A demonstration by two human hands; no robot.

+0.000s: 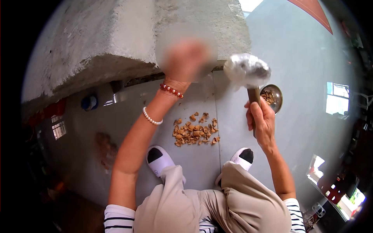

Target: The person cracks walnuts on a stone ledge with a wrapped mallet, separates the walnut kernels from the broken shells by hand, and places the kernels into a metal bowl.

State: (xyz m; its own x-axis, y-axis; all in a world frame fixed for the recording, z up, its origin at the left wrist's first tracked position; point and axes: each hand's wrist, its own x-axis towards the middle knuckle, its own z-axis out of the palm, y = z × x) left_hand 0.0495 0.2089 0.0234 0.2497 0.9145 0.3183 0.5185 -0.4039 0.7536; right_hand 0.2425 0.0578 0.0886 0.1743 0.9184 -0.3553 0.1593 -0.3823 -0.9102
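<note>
My right hand is closed around the wooden handle of a hammer, held head up. Its head is wrapped in something shiny and clear, like plastic. Over the front edge of a rough concrete slab is my left hand, with two bead bracelets on its arm. A blur covers that hand, so its fingers and anything in them are hidden. Broken walnut shells lie in a pile on the floor between my feet. Beside my right hand, a metal bowl contains brown walnut pieces, partly hidden by the hand.
My slippered feet rest on the grey tiled floor on either side of the shells. A small blue-and-white container stands below the slab at left. Dark clutter lines the right edge.
</note>
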